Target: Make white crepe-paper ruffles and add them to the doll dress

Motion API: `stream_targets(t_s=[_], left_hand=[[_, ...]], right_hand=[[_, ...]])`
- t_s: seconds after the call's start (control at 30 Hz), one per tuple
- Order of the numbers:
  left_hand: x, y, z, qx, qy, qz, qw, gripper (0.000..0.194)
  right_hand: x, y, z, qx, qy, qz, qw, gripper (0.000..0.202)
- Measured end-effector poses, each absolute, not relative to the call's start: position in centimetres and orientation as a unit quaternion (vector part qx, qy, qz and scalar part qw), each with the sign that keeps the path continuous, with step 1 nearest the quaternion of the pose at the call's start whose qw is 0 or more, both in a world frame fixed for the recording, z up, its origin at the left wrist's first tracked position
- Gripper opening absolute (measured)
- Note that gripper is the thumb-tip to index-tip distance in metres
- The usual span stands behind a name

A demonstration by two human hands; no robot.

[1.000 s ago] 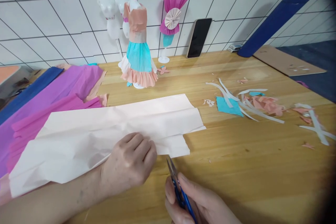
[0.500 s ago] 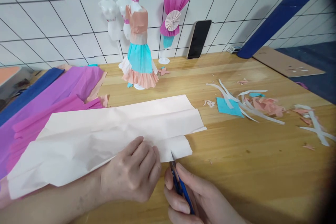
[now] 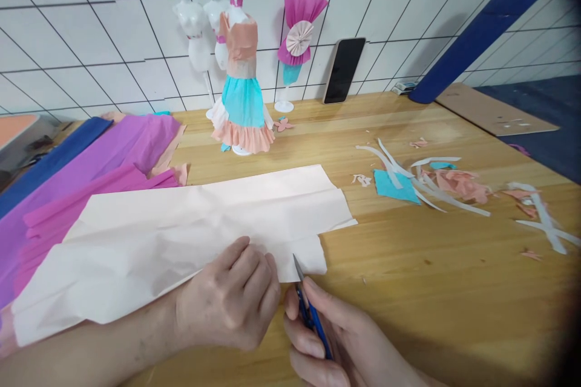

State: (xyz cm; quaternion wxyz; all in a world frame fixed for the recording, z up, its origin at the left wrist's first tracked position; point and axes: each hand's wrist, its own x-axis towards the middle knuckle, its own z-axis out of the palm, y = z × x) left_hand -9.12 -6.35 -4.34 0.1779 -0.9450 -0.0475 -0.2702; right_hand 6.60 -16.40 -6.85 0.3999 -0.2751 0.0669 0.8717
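Note:
A large sheet of white crepe paper (image 3: 181, 224) lies creased on the wooden table, its right end uneven. My left hand (image 3: 233, 293) is closed on the near edge of this sheet; the fingertips are hidden. Just to its right, my right hand (image 3: 331, 338) grips a pair of blue thread snips (image 3: 320, 323). One pointed blade lies over the white paper at its near edge, close to the right end. The other blade is mostly out of sight, near or below the edge.
Dress forms wearing small paper dresses (image 3: 245, 100) stand at the back beside a phone (image 3: 345, 71). Purple and magenta crepe paper (image 3: 104, 163) lies at the left. White strips and coloured scraps (image 3: 460, 184) are scattered right. A blue roll (image 3: 476, 45) leans on the wall.
The snips' visible blade has shifted slightly up and left and shows more over the paper. The paper's near right corner has drawn a little left. My left hand has hardly moved.

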Motion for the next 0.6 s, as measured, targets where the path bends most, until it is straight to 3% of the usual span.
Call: stream_targets(t_s=[0.6], left_hand=[[-9.1,-6.5,-4.5,-0.942,-0.033,-0.282,0.180,0.017]], right_hand=[[6.8,-14.6,-5.6,-0.335,0.128,0.858,0.369,0.058]])
